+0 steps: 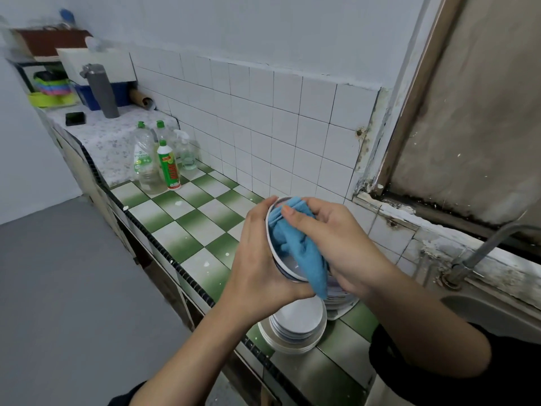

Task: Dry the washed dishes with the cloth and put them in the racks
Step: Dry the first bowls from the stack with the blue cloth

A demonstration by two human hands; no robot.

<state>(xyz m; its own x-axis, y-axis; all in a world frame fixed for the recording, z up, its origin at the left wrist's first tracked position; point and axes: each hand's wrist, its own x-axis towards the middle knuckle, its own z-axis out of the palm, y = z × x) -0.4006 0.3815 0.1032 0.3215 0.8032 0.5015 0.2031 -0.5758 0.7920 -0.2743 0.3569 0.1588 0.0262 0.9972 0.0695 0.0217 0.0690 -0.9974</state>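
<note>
My left hand point(257, 259) grips a white bowl point(288, 271) with a blue-patterned outside, held tilted on its side above the counter. My right hand point(333, 244) holds a blue cloth point(295, 238) and presses it into the bowl's inside; the cloth's tail hangs down over the rim. Directly below, a stack of white plates and bowls point(295, 323) sits on the green-and-white tiled counter point(187, 230). More white dishes point(339, 300) stand behind the stack, partly hidden by my right wrist.
Several detergent and spray bottles point(159, 159) stand at the counter's back left. Further left are a grey flask point(102, 90), a black phone point(74, 118) and a shelf with coloured plastic ware point(54, 89). A tap point(480, 250) and sink point(491, 315) lie to the right.
</note>
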